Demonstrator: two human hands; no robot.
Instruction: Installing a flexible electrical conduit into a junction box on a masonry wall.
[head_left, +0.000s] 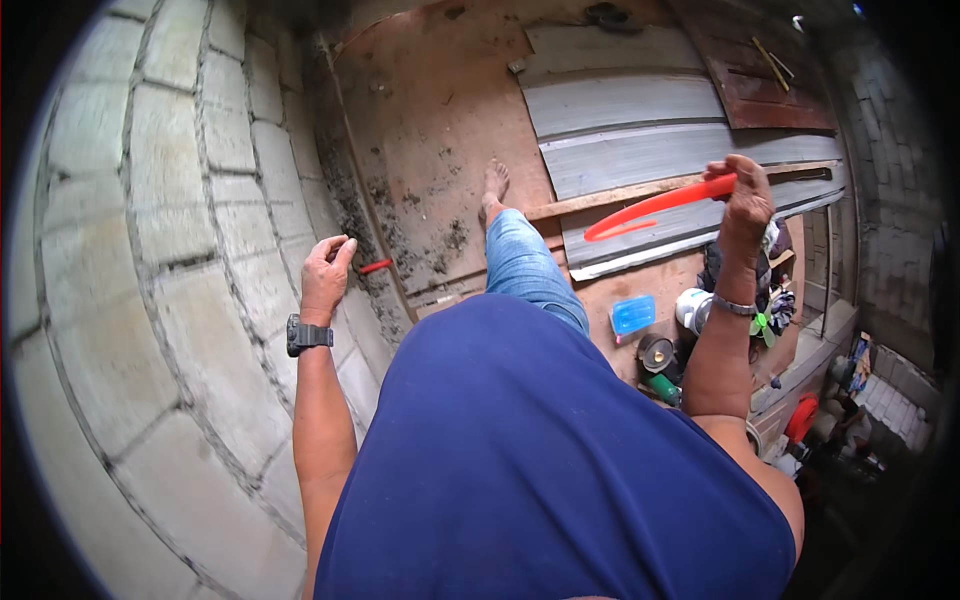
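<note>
My right hand [745, 195], raised at the right above the grey metal sheets, is closed around one end of a long red strip or tube [650, 207]. It curves away to the left and folds back on itself at the far end. Close to the block wall at the left is my left hand [327, 268], its thumb and fingers pinched together. Whether anything small sits in that pinch cannot be made out. Just right of it, a short red piece [376, 266] shows near the wall's foot, apart from the fingertips.
A grey block wall [180, 240] rises at the left. Grey corrugated sheets [635, 105], a wooden plank [560, 207] and a brown door panel [745, 70] lie ahead. A blue container [632, 315], a white pot [692, 308] and a green bottle [664, 388] stand below the right arm.
</note>
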